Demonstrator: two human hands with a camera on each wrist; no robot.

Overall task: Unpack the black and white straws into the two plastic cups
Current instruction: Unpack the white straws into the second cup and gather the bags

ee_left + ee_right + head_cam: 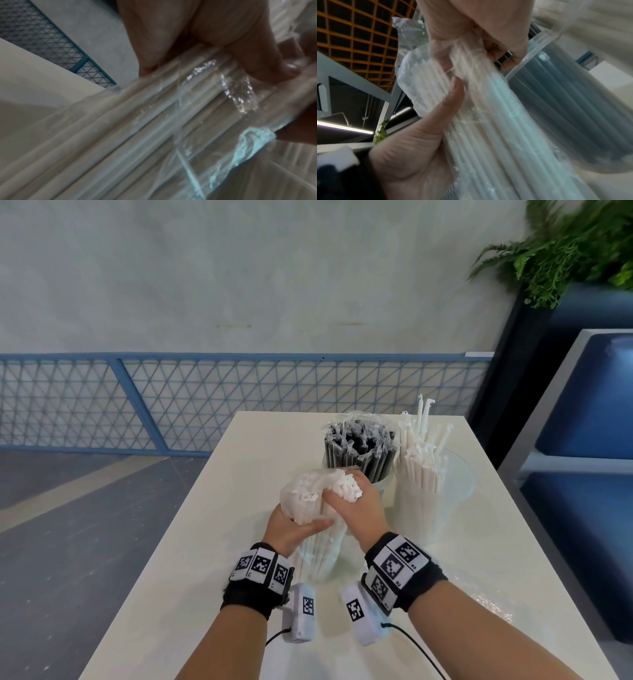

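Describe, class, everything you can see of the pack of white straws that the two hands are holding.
The pack of white straws is a thick bundle of thin white tubes in crinkled clear plastic film, standing roughly upright on the table, in front of the cups. The left hand holds its side; the right hand has a grip on a cluster of straw ends at its top.

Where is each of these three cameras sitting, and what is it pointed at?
Head: worn on the head, looking down at the table; both forearms, the left hand and the right hand show, gripping the white straw pack in front of two cups.
Left wrist: looks along the left hand; its fingers press the wrapped straws.
Right wrist: looks upward along the right hand, which pinches the wrap; the left hand's thumb shows too.
Shared: all three show the white straw pack.
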